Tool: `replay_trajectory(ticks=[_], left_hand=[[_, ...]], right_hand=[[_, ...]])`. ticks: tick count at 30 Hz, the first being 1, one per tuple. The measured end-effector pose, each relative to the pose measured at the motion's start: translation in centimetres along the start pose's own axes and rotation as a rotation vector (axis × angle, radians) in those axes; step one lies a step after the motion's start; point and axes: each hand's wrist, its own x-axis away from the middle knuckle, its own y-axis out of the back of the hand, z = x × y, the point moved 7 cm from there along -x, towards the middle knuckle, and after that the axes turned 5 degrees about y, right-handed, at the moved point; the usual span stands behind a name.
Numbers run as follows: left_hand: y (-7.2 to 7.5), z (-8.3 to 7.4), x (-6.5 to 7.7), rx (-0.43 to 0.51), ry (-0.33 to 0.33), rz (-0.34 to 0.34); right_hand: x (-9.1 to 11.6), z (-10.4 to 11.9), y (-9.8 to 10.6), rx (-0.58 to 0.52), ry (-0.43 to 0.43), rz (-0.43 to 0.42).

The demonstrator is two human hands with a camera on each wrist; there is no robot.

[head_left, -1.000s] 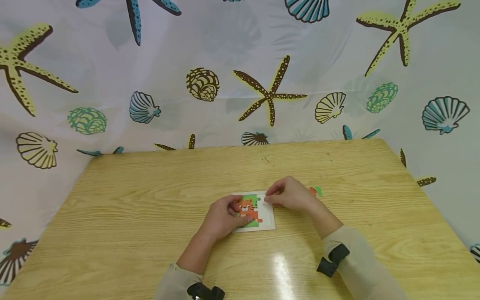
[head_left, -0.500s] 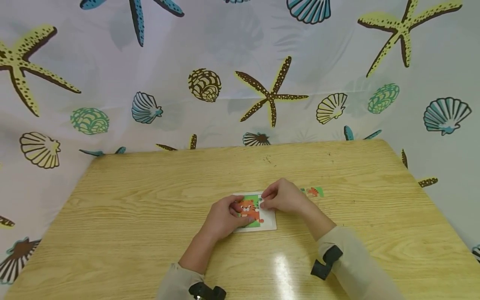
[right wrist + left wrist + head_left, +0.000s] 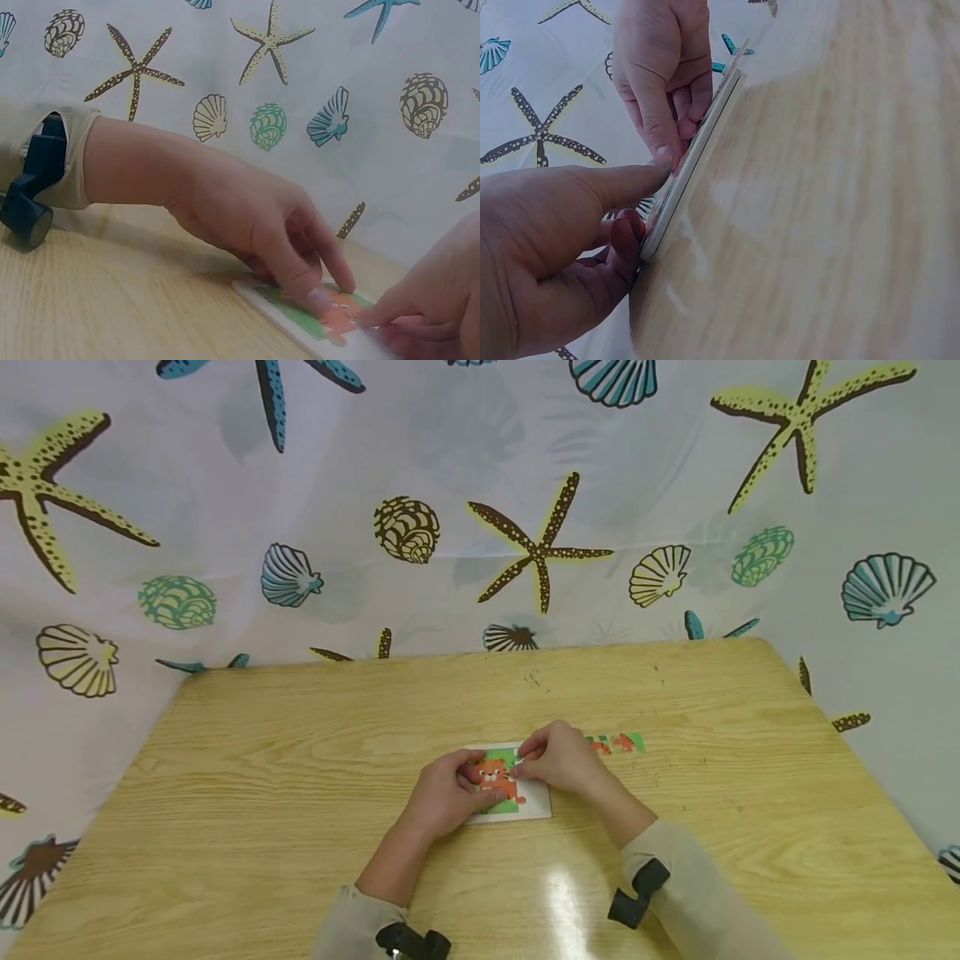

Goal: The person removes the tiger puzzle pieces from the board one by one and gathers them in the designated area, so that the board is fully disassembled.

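Observation:
A white puzzle board (image 3: 537, 805) lies on the table, its left part filled with joined pieces (image 3: 493, 773) that show an orange tiger on green. My left hand (image 3: 442, 797) grips the board's left side, with the thumb lying over the picture and the other fingers at the edge. In the left wrist view that thumb crosses the board's top face. My right hand (image 3: 564, 762) is at the board's upper right, thumb and forefinger pinched on a puzzle piece that they mostly hide. From the right wrist view, its fingertips meet the picture's edge close to the left thumb.
Loose puzzle pieces (image 3: 626, 742) in orange and green lie on the table just right of the right hand. The wooden table (image 3: 300, 735) backs onto a hanging cloth (image 3: 457, 585) printed with starfish and shells. Each sleeve carries a black wrist mount (image 3: 639, 893).
My right hand has moved left over the board to the edge of the joined pieces, uncovering more loose pieces behind it. The left hand has kept its hold.

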Motion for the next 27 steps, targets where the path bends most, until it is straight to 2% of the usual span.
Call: replay_trajectory(ticks=[4, 9, 22, 27], left_hand=[[0.01, -0.13, -0.02, -0.018, -0.006, -0.009], [0.09, -0.14, -0.04, -0.036, 0.018, -0.027], [0.18, -0.06, -0.07, 0.006, 0.062, -0.039], [0.04, -0.01, -0.07, 0.017, 0.058, -0.035]], right_hand=[[0.09, -0.06, -0.14, 0.001, -0.011, -0.023], [0.07, -0.32, -0.33, -0.008, -0.03, -0.027], [-0.2, -0.52, -0.61, -0.055, -0.039, -0.014], [-0.1, -0.58, -0.43, -0.097, -0.033, -0.014]])
